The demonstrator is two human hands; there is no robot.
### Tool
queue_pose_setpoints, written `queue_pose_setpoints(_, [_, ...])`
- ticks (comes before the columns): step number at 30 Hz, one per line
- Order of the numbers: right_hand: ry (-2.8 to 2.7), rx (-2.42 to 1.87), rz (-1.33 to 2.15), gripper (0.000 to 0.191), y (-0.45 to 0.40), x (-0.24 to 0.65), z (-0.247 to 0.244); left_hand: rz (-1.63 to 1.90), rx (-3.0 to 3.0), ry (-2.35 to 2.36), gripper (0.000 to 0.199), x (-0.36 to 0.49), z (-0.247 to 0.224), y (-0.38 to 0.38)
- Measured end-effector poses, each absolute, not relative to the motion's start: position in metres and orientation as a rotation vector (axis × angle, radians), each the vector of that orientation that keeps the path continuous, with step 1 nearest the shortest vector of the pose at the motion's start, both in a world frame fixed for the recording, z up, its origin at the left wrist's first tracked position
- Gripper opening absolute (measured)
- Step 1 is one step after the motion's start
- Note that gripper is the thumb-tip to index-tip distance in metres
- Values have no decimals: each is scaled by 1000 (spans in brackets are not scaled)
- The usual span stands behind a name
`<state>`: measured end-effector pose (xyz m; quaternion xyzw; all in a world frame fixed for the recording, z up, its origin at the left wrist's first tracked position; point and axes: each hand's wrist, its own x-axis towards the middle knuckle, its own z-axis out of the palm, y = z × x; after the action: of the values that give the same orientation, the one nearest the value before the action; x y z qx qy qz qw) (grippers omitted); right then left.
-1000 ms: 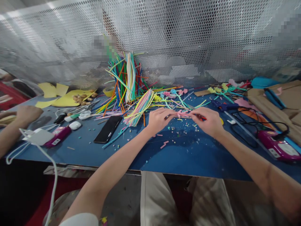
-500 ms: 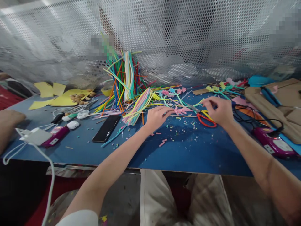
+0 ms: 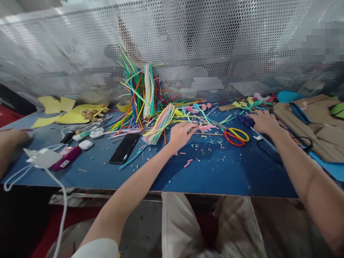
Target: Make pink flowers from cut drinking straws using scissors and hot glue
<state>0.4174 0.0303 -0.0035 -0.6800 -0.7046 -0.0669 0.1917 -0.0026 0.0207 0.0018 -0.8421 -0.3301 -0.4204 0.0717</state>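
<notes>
My left hand (image 3: 182,134) is closed in a pinch at the end of a pink fuzzy pipe-cleaner piece (image 3: 206,127) low over the table. A small dark item (image 3: 189,130) shows at its fingertips, too small to name. To the right, my right hand (image 3: 262,121) has its fingers curled over a dark blue hot glue gun (image 3: 245,120), with a translucent stick (image 3: 268,141) beside it. The palm side is hidden. Between the hands lie scissors (image 3: 234,136) with one red and one yellow handle, blades partly spread.
Bundled pipe cleaners (image 3: 159,123) lie left of centre, near a black phone (image 3: 124,148). Cut bits (image 3: 188,163) litter the blue table (image 3: 215,179). Cardboard (image 3: 309,118) covers the right end. At far left are chargers (image 3: 44,157) and another person's hand (image 3: 16,134). A perforated metal screen (image 3: 215,46) stands behind.
My right hand has moved right, away from the scissors, and is now over the glue gun. My left hand has stayed at the pink piece. The view has shifted slightly.
</notes>
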Motion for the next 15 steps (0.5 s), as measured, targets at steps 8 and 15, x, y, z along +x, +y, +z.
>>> queue_pose_setpoints(8, [-2011,-1980,-66,33,49,427,21,-1261,-2514,-1055,21,-5,1,22])
queue_pose_setpoints(15, [-1737,-1897,-141,31,62,429,63,-1327,-2446,-1101,20,-4,5,18])
